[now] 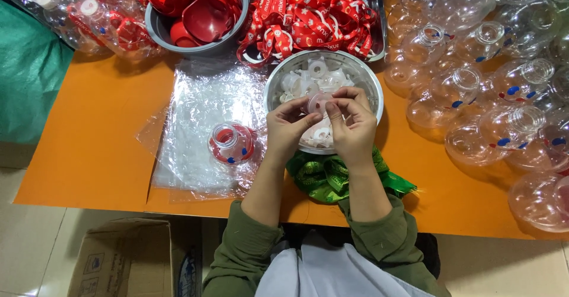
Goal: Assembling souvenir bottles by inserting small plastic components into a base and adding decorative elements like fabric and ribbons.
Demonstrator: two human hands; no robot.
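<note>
Both hands meet over a steel bowl of clear plastic caps — the left hand and the right hand pinch one small clear cap between their fingers, just above the bowl's middle. Left of the bowl a clear round bottle with red inside lies on plastic bags. Many clear bottles crowd the right side of the orange table. Red straps fill a tray behind — green foil lies under the wrists.
</note>
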